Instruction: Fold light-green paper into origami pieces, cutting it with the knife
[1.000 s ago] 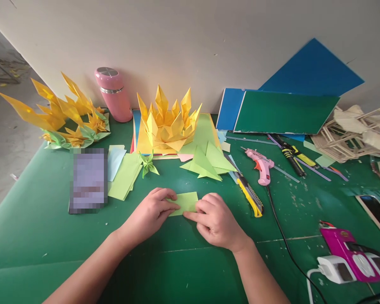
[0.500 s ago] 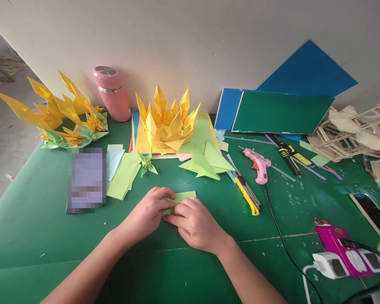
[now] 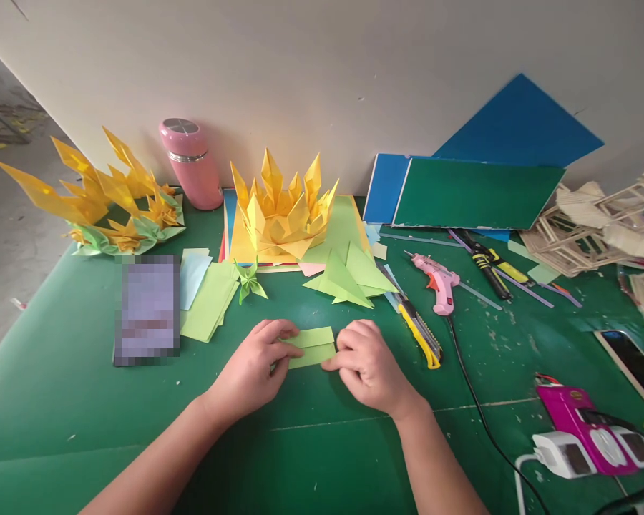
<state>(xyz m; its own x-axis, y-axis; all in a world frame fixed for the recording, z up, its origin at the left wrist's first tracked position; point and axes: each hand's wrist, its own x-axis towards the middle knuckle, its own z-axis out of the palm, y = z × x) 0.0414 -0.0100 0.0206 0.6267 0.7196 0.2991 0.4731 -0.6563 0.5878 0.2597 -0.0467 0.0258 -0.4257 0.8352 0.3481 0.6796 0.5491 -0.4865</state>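
A light green paper (image 3: 312,347) lies on the green table between my hands, with its upper strip folded over along a horizontal crease. My left hand (image 3: 261,363) holds the paper's left end, its fingers closed on it. At the right end my right hand (image 3: 369,365) touches the lower corner with its index finger, the other fingers curled. Just beyond my hands are a small green folded flower (image 3: 250,280) and pointed green folded pieces (image 3: 348,277). A stack of green sheets (image 3: 209,304) lies to the left.
Yellow paper crowns (image 3: 284,222) and a pink flask (image 3: 192,168) stand near the wall. To the right lie a yellow cutter (image 3: 419,334), a pink glue gun (image 3: 438,280) with its cord, and a magenta power strip (image 3: 584,422). A dark-framed tablet (image 3: 147,307) lies left.
My right hand has slid right along the paper to its right end, uncovering the folded strip. My left hand stays at the left end.
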